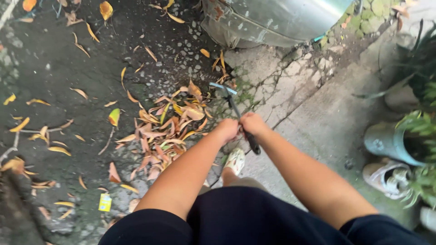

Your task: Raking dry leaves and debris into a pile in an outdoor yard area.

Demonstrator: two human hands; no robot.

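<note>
My left hand (228, 128) and my right hand (252, 123) are closed side by side around the dark handle of a long tool (236, 110). Its flat bluish head (222, 87) rests on the ground beside a heap of dry orange and yellow leaves (164, 132). The handle's end sticks out below my right hand. My sandalled foot (235, 160) stands just under my hands.
A large metal container (272, 20) stands at the top. Cracked concrete (313, 104) lies to the right, dark wet ground with scattered leaves to the left. Potted plants (408, 136), a greenish pot and a worn shoe (386, 177) line the right edge. A yellow wrapper (105, 202) lies low left.
</note>
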